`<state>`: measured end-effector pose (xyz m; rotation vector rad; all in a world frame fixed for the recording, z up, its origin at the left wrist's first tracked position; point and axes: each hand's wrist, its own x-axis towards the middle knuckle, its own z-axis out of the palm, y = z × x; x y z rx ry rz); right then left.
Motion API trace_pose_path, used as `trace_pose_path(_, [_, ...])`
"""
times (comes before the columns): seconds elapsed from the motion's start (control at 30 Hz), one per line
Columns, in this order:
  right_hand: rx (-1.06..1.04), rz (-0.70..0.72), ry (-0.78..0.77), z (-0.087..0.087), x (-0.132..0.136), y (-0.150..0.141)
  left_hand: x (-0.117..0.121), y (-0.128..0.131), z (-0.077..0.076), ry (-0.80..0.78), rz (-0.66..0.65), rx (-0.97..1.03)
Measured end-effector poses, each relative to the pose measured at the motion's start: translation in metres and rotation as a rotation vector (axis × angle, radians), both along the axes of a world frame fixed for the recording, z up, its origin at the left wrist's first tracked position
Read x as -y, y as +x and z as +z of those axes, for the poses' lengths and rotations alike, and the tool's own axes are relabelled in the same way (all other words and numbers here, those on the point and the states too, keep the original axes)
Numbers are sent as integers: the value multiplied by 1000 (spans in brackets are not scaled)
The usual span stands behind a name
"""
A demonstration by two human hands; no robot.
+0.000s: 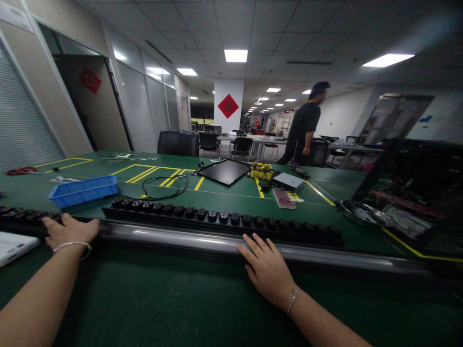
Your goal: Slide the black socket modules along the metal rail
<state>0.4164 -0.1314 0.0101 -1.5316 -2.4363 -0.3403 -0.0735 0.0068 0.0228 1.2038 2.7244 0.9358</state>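
A long, dark bar with a shiny rounded face [170,236] lies across the green table in front of me. My left hand [72,231] rests with spread fingers at its left part, close to a row of black sockets [21,213]. Farther right, my right hand [266,264] lies with stretched fingers against the bar's near side and top; neither hand is wrapped round it. Just behind the bar runs a long black power strip [217,219] with a row of sockets facing up. What lies beneath my left palm is hidden.
Beyond are a blue bin [85,190], a black cable [164,193], a flat black panel [226,171] and a yellow box [262,171] of wires. At right stand a metal bowl [361,214] and an open black case [415,178]. A person [304,120] stands behind the table.
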Motion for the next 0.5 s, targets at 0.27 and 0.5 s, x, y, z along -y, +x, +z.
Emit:
trace_pose_path(0.27, [-15, 2, -5, -2, -1, 0, -2, -3, 7, -108, 50, -44])
trace_pose_path(0.5, [-14, -2, 0, -2, 0, 0, -6, -15, 4, -160, 63, -57])
